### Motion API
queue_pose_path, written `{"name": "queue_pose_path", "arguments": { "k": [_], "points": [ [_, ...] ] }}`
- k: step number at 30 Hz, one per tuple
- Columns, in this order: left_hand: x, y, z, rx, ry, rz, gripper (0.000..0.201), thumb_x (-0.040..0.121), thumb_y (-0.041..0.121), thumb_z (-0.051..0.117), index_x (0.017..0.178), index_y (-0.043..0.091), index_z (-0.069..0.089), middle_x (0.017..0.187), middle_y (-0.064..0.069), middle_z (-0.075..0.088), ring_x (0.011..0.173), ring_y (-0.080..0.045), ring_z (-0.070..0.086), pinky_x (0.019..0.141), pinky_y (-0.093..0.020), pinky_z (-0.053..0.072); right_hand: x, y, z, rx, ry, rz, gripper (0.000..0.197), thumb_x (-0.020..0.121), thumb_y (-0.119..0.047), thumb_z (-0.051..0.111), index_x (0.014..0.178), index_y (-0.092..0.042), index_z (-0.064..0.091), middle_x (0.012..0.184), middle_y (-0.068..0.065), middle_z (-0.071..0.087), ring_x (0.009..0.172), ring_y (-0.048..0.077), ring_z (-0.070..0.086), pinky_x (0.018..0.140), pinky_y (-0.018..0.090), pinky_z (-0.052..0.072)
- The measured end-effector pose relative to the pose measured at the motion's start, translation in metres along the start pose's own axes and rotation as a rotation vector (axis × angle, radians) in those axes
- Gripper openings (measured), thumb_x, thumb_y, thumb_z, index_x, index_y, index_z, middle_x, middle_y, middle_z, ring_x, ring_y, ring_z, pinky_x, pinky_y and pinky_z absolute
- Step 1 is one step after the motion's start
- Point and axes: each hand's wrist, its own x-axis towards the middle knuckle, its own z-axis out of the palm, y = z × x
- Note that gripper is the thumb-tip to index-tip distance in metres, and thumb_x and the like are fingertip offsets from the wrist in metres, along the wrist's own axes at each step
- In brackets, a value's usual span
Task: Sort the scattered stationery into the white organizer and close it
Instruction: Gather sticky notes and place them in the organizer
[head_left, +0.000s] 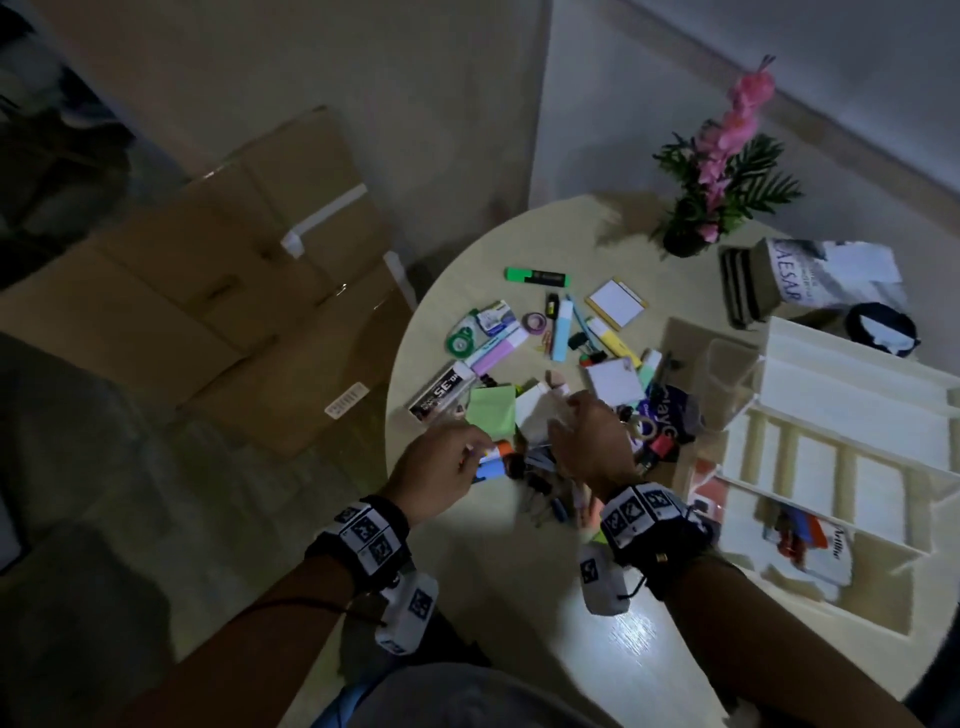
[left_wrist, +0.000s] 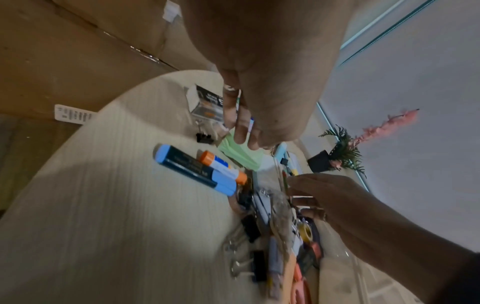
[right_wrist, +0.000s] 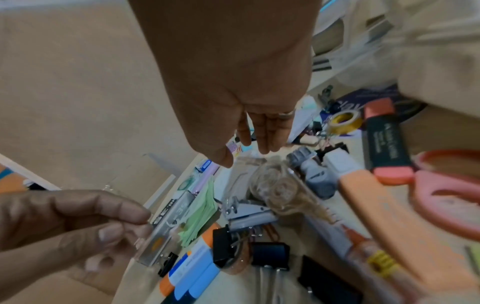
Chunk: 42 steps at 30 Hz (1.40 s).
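Observation:
Stationery lies scattered on a round pale table (head_left: 519, 525). The white organizer (head_left: 852, 415) stands open at the right. My left hand (head_left: 452, 462) hovers over a blue highlighter (left_wrist: 192, 170) and an orange-capped glue stick (left_wrist: 223, 166), its curled fingers (left_wrist: 244, 131) pinching a small thin white item (left_wrist: 238, 102). My right hand (head_left: 582, 431) hangs just right of it with straight fingers (right_wrist: 262, 133) above a clear bag of rubber bands (right_wrist: 283, 191), holding nothing. Green sticky notes (head_left: 491, 410) lie between the hands.
Black binder clips (right_wrist: 270, 255), pink scissors (right_wrist: 446, 193) and a coral highlighter (right_wrist: 387, 142) crowd the pile near the organizer. A green highlighter (head_left: 537, 277), a potted plant (head_left: 691, 228) and books (head_left: 769, 280) sit farther back. Cardboard boxes (head_left: 249, 249) stand left of the table.

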Motion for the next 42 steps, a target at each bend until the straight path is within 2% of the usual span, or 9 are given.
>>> {"name": "queue_pose_path", "arguments": {
  "k": [9,16,20,26,31,33,35,37,42],
  "points": [
    [0.071,-0.006,-0.017,0.33,-0.102,0.07,0.042,0.098,0.014,0.063,0.139,0.015,0.056,0.137,-0.006,0.06,0.128,-0.032,0.051,0.103,-0.045,0.046,0.02,-0.013,0.026,-0.183,0.084,0.112,0.041,0.083,-0.043,0.073,0.108,-0.01,0.067,0.098,0.015,0.074,0.092,0.038,0.07,0.079,0.044,0.058],
    [0.095,-0.006,-0.009,0.49,-0.211,0.108,0.076,0.088,0.012,0.077,0.151,0.018,0.035,0.143,-0.006,0.053,0.134,-0.032,0.045,0.106,-0.049,0.043,0.014,-0.013,0.009,0.108,0.004,0.149,0.016,0.095,-0.028,0.071,0.085,-0.015,0.069,0.073,0.001,0.068,0.069,0.022,0.064,0.059,0.03,0.046],
    [0.103,-0.007,-0.012,0.523,-0.209,0.131,0.06,0.09,0.012,0.075,0.143,0.018,0.047,0.138,-0.005,0.056,0.134,-0.033,0.043,0.107,-0.051,0.043,-0.004,-0.014,-0.014,0.297,0.05,0.189,0.028,0.099,-0.03,0.07,0.077,-0.015,0.06,0.065,-0.001,0.061,0.058,0.013,0.057,0.053,0.028,0.04],
    [0.111,-0.008,-0.017,0.244,-0.27,0.088,0.028,0.096,0.014,0.071,0.124,0.017,0.067,0.124,-0.007,0.063,0.117,-0.03,0.059,0.094,-0.04,0.049,-0.048,-0.023,-0.048,0.95,0.065,0.269,0.011,0.099,-0.007,0.069,0.103,0.002,0.073,0.095,0.013,0.08,0.083,0.025,0.077,0.071,0.031,0.061],
    [0.109,0.018,-0.041,-0.019,-0.197,0.114,0.025,0.095,0.01,0.072,0.119,0.014,0.068,0.115,-0.007,0.071,0.106,-0.022,0.067,0.087,-0.036,0.056,-0.075,-0.003,-0.049,1.276,0.12,0.389,0.025,0.102,-0.012,0.063,0.12,0.003,0.07,0.116,0.02,0.076,0.102,0.033,0.072,0.09,0.045,0.055],
    [0.105,0.034,-0.051,-0.217,-0.174,0.082,0.023,0.092,0.011,0.077,0.112,0.018,0.068,0.106,-0.001,0.072,0.098,-0.016,0.069,0.086,-0.038,0.059,-0.085,0.004,-0.052,1.267,0.159,0.41,0.023,0.104,-0.02,0.061,0.113,-0.001,0.071,0.105,0.015,0.076,0.094,0.032,0.071,0.085,0.047,0.056],
    [0.101,0.06,-0.058,-0.411,-0.236,0.086,0.02,0.089,0.011,0.081,0.104,0.017,0.07,0.1,0.001,0.074,0.097,-0.013,0.07,0.085,-0.032,0.059,-0.097,0.008,-0.058,1.161,0.177,0.389,0.021,0.107,-0.026,0.057,0.102,-0.01,0.069,0.087,0.009,0.072,0.079,0.026,0.069,0.064,0.038,0.058],
    [0.096,0.091,-0.058,-0.558,-0.355,0.112,0.018,0.086,0.01,0.084,0.099,0.015,0.073,0.099,-0.001,0.076,0.096,-0.008,0.071,0.085,-0.024,0.056,-0.106,0.015,-0.063,1.082,0.173,0.375,0.023,0.11,-0.028,0.052,0.105,-0.012,0.067,0.091,0.01,0.068,0.077,0.024,0.069,0.055,0.034,0.056],
    [0.083,0.152,-0.01,-0.538,-0.435,0.163,0.018,0.084,0.01,0.085,0.1,0.014,0.076,0.097,-0.002,0.078,0.089,-0.01,0.072,0.08,-0.025,0.058,-0.124,0.033,-0.077,1.155,0.016,0.382,0.036,0.109,-0.039,0.049,0.128,-0.016,0.069,0.117,0.013,0.076,0.098,0.03,0.074,0.069,0.038,0.058]
  ]
}}
